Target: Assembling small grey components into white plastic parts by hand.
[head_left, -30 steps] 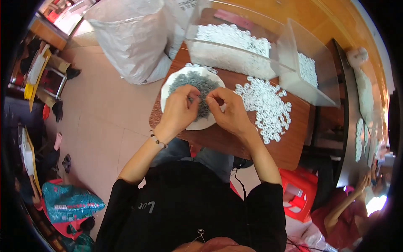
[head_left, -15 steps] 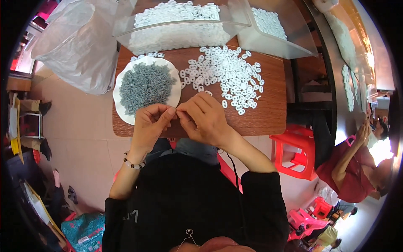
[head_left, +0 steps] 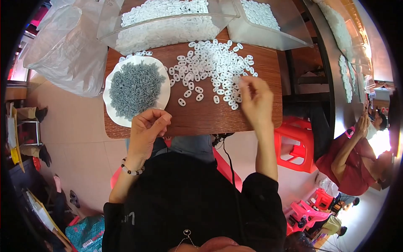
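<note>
My left hand (head_left: 147, 129) hovers at the table's front edge, beside the lower right rim of a scalloped white plate (head_left: 107, 101). Its thumb and fingers are pressed together; what they hold, if anything, is hidden. Heaped on the plate are thin grey screw-like pieces (head_left: 136, 90). My right hand (head_left: 257, 101) is over the right side of a spread of small white oval two-hole pieces (head_left: 210, 63). Thumb and index finger come together near a blurred pale bit, too unclear to name. Several of the white ovals lie loose between the plate and that hand.
Two clear bins (head_left: 168, 23) (head_left: 268, 40) of white pieces stand along the far side of the brown wooden table (head_left: 193, 119). A white plastic bag (head_left: 69, 59) is at the left. Right of the table are a red stool (head_left: 294, 145) and another person (head_left: 348, 164).
My right hand has left my left hand's fingertips and moved right over the white pieces. My left hand stays pinched near the plate. The whole view has shifted slightly.
</note>
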`<state>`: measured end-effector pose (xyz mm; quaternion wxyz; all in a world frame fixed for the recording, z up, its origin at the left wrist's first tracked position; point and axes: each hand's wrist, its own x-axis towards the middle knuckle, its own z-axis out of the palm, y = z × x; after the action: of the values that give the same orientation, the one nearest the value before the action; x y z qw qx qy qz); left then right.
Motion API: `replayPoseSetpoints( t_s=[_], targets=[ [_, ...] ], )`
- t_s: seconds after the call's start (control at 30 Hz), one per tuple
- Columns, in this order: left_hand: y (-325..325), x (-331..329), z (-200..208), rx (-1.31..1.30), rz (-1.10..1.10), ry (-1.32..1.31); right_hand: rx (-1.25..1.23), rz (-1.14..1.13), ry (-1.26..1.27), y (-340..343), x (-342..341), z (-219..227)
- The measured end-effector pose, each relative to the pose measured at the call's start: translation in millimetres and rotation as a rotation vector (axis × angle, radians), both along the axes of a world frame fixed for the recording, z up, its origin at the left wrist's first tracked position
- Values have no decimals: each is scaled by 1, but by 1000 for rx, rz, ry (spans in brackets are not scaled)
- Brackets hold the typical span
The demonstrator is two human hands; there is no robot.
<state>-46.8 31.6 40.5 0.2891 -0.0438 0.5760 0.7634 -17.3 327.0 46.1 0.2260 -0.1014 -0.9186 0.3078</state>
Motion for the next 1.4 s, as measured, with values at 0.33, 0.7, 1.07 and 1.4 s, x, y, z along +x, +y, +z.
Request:
replayPoseSetpoints(
  t_s=[0.33,0.7,1.07,1.4],
  targets=[
    [6,8,2,-86,-15,122,163,-120,-180,49,-10,-23],
    [-28,2,-7,-205,495,440,149,310,-1,-16,-50,-13],
    [-46,0,-20,-245,571,451,339,650,64,-63,-94,-34],
    [-45,-5,-23,-267,448,443,363,487,-38,-15,-73,-4]
  ],
)
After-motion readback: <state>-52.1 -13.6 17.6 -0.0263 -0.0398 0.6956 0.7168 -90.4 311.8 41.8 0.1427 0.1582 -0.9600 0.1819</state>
